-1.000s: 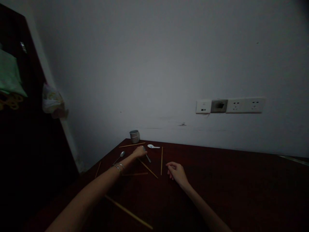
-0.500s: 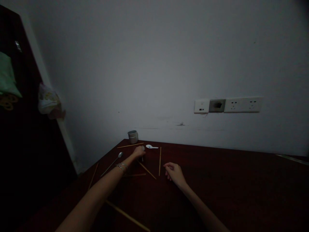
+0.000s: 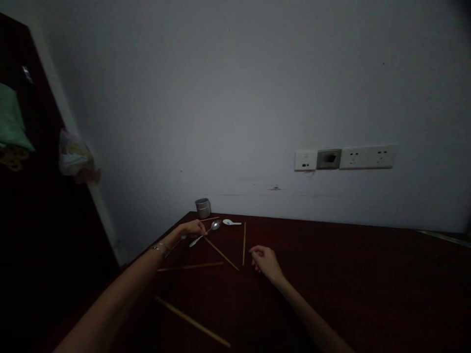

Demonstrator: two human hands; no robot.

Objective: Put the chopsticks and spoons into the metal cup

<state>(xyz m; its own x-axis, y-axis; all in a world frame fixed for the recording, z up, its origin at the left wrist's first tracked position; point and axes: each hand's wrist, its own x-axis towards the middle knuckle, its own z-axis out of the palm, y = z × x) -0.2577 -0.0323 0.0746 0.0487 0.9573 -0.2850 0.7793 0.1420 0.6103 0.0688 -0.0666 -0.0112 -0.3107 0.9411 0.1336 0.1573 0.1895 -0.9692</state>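
Note:
My left hand (image 3: 194, 228) reaches to the far left of the table, fingers closed at the handle of a metal spoon (image 3: 216, 225). The bowl points away to the right and the handle slants toward me. Partly behind my hand and wrist lies a longer spoon (image 3: 172, 249), mostly covered. Loosely curled, my right hand (image 3: 268, 263) rests on the table with nothing visible in it. To its left lies an upright-pointing chopstick (image 3: 244, 244). A slanted chopstick (image 3: 222, 253) runs from near my left fingertips toward me.
A metal cup (image 3: 202, 208) stands at the far corner by the wall. Beside it are a white soup spoon (image 3: 231, 222) and a chopstick (image 3: 210, 219). Closer in lie a crosswise chopstick (image 3: 189, 267) and another chopstick (image 3: 192, 322). Sockets (image 3: 368, 157) are on the wall.
My left hand has moved left, uncovering the metal spoon, whose handle has swung to the lower left. My right hand has stayed in place. The view has shifted slightly.

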